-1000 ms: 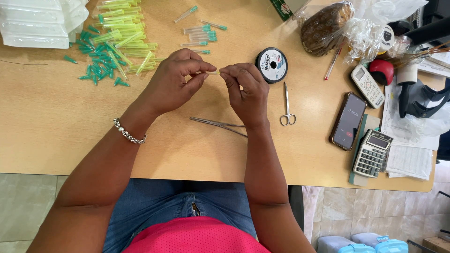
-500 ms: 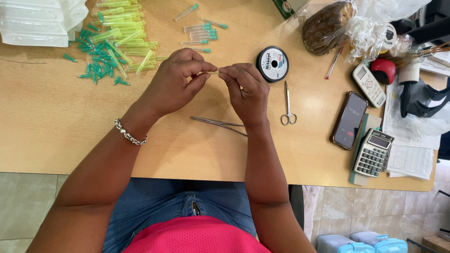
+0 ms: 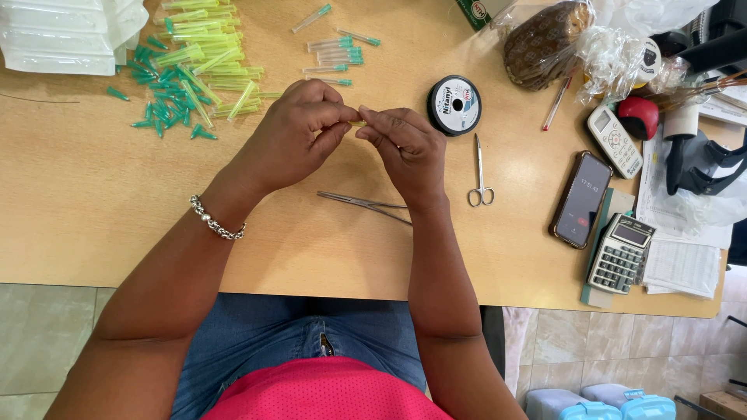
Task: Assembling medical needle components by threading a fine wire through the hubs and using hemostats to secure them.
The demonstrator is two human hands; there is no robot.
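Observation:
My left hand (image 3: 299, 132) and my right hand (image 3: 405, 148) meet above the wooden table (image 3: 93, 202), fingertips pinched together on a small yellowish tube piece (image 3: 357, 123). Both hands hold it between thumb and fingers; most of it is hidden. Long metal tweezers (image 3: 362, 204) lie on the table just under my right wrist. A black spool of thread (image 3: 454, 105) sits just right of my hands, and small scissors (image 3: 479, 175) lie below it.
A pile of green and yellow capped tubes (image 3: 191, 78) lies at the upper left beside clear plastic bags (image 3: 58, 35). A few capped tubes (image 3: 334, 54) lie above my hands. At right are a phone (image 3: 581, 199), a calculator (image 3: 620, 253), a handset (image 3: 614, 141), papers and wrapped items.
My two hands have drawn a little closer together, fingertips now touching around the small piece. Nothing else on the table has moved.

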